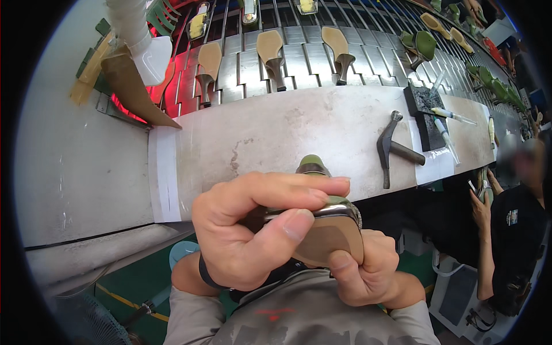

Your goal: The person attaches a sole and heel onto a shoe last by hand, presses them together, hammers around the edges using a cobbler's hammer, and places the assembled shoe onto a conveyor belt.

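Note:
A shoe (330, 236) with a tan sole, a shiny dark metallic edge and bits of green upper is held up in front of my chest, sole toward me. My left hand (241, 230) pinches its edge, thumb on the metallic rim and fingers over the far side. From the right, my right hand (368, 270) grips the shoe, its thumb lying on the sole. Just beyond my left fingers shows a green rounded piece with a dark band (312, 164); I cannot tell whether it belongs to the same shoe.
A hammer (397, 149) lies on the pale worktable (287, 123), left of a black block (425, 118) with slim applicators. Behind runs a slatted metal conveyor (305, 69) carrying tan soles with dark heels (270, 52). A white duct (152, 60) hangs at left; another person (512, 230) works at right.

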`<state>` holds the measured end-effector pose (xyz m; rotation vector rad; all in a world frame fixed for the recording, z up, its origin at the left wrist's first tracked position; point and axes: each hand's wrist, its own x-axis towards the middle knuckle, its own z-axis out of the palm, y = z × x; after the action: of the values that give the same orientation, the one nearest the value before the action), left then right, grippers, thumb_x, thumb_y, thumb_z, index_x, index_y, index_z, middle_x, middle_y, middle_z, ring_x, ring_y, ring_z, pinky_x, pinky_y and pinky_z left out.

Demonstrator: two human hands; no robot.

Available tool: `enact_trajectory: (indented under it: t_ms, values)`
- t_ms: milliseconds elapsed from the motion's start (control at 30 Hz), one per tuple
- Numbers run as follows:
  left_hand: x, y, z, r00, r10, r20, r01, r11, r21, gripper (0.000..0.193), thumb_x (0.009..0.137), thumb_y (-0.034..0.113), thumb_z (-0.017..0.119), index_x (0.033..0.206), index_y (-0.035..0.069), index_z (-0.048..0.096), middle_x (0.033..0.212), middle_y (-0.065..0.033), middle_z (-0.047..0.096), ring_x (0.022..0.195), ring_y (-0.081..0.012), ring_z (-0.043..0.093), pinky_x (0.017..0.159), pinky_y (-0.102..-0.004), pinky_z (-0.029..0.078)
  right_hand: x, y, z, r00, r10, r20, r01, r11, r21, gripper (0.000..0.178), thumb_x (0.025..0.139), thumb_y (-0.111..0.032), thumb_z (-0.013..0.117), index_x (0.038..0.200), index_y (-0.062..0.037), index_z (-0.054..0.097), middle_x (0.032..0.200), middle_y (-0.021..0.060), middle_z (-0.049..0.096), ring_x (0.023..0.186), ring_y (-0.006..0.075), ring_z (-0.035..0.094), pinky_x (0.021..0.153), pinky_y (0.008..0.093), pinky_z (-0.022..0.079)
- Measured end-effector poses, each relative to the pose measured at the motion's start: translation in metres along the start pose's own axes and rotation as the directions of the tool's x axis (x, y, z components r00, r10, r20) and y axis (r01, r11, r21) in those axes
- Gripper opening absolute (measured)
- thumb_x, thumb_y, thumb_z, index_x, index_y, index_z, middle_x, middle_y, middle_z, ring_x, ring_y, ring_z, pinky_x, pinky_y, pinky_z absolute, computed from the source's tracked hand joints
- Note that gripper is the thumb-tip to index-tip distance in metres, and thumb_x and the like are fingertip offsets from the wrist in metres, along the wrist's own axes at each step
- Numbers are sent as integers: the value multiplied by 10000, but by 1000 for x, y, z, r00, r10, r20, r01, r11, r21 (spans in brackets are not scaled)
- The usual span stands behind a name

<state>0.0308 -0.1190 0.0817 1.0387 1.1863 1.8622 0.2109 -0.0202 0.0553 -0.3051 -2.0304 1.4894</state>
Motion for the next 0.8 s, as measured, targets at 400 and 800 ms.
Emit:
enact_trajectory:
  t_ms: [400,800]
  values:
    - [0,20,-9,999,-8,-39,20,952,305,258,913,34,736,976,66,489,984,-147,682,942,-279,747,1026,-521,595,8,0,23,993,-92,72,97,993,-67,148,912,-121,797,906,7,722,645,99,613,503,276,592,485,379,486]
    - [5,2,-29,912,408,-30,-270,654,706,355,805,-1,841,1075,-2,610,994,-128,696,896,-185,690,849,-333,587,31,-1,28,996,-85,31,87,992,-87,139,911,-82,784,848,-22,676,599,81,579,481,269,598,464,384,484]
